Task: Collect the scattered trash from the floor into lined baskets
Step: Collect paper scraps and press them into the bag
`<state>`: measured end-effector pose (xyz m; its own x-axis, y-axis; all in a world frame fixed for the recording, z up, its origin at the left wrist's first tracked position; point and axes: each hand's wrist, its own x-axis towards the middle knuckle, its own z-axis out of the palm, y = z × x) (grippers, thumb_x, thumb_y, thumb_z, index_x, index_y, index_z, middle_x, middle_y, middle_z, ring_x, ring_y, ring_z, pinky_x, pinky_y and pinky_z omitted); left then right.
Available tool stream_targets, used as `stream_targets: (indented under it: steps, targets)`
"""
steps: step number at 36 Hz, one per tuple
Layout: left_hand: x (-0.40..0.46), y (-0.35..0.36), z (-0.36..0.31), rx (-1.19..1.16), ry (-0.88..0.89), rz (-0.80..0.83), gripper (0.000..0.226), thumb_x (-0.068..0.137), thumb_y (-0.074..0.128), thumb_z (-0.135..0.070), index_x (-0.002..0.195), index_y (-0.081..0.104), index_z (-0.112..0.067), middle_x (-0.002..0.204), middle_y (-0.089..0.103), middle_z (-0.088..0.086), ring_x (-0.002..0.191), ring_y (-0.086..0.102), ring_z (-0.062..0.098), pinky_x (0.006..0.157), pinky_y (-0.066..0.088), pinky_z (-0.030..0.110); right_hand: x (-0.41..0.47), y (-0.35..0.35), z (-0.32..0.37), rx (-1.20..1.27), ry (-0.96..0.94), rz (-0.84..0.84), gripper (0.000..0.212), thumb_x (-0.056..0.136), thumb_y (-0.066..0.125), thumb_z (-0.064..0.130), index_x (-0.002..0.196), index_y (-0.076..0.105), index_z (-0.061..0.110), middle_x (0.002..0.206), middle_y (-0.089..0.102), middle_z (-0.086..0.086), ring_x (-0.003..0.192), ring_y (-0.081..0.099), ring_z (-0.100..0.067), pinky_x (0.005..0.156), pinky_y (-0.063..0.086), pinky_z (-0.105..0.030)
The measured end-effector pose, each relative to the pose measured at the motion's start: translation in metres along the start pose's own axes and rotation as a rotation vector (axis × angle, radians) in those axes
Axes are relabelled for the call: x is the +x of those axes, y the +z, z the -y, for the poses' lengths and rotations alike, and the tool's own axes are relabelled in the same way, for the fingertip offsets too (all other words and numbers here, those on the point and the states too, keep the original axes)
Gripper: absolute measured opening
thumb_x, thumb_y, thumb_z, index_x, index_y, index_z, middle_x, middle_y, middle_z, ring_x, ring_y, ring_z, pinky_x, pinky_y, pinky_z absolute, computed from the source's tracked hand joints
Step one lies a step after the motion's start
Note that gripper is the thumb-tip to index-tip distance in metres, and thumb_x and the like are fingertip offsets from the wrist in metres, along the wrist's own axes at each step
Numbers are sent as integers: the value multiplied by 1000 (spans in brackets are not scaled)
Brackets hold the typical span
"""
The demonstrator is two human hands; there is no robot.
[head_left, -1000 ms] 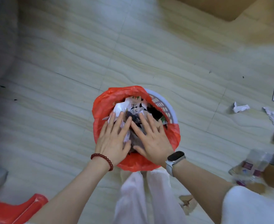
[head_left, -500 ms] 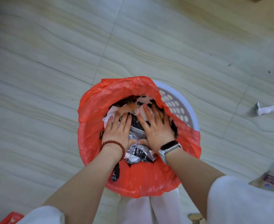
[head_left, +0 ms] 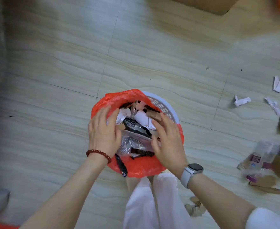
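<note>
Both flat, empty hands, left hand [head_left: 103, 129] and right hand [head_left: 166, 142], hovered over the basket [head_left: 165, 106]'s packed trash [head_left: 136, 128]; next, the crumpled paper [head_left: 241, 100] needed gathering.

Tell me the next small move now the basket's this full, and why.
Probably tuck in the dark strip hanging over the red liner, since both open hands, left hand and right hand, are already at the heaped trash.
</note>
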<state>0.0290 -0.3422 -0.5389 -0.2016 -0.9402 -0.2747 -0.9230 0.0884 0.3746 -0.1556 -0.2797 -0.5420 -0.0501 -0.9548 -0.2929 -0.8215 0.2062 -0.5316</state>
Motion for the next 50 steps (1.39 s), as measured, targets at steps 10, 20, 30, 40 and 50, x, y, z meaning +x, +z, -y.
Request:
stream_targets:
  steps: [10, 20, 30, 40, 50]
  targets:
    - [49, 6, 6, -78, -325, 283, 63, 90, 45, -16, 146, 19, -27, 130, 39, 24, 121, 36, 40, 100, 36, 47, -21, 6, -17, 492, 893, 7, 54, 94, 39, 13, 145, 23, 15, 133, 50, -16, 119, 49, -36, 95, 40, -37]
    - [22, -64, -53, 58, -217, 158, 43, 96, 41, -27, 138, 39, -30, 116, 54, 18, 101, 54, 39, 77, 44, 47, -47, -64, -15, 421, 838, -166, 47, 92, 36, 4, 138, 38, 11, 122, 53, -19, 104, 53, -34, 81, 37, -28]
    - [-16, -174, -183, -65, -11, 206, 40, 95, 44, -24, 135, 45, -25, 124, 57, 16, 105, 55, 40, 82, 45, 44, -132, -240, 8, 360, 876, -299, 44, 96, 38, 13, 139, 38, 21, 116, 48, -19, 100, 54, -36, 83, 42, -35]
    - [-50, -231, -340, -59, 293, 348, 40, 95, 42, -20, 135, 44, -24, 127, 57, 13, 108, 54, 36, 85, 44, 39, -248, -353, 8, 558, 1050, -620, 41, 95, 41, 9, 136, 44, 16, 128, 48, -17, 118, 48, -29, 97, 35, -26]
    - [-80, -211, -523, 95, 554, 485, 42, 92, 44, -16, 134, 48, -20, 104, 66, 22, 91, 61, 38, 74, 47, 36, -346, -430, -61, 712, 1231, -849, 39, 94, 44, 7, 132, 49, 13, 127, 51, -16, 118, 49, -30, 97, 34, -27]
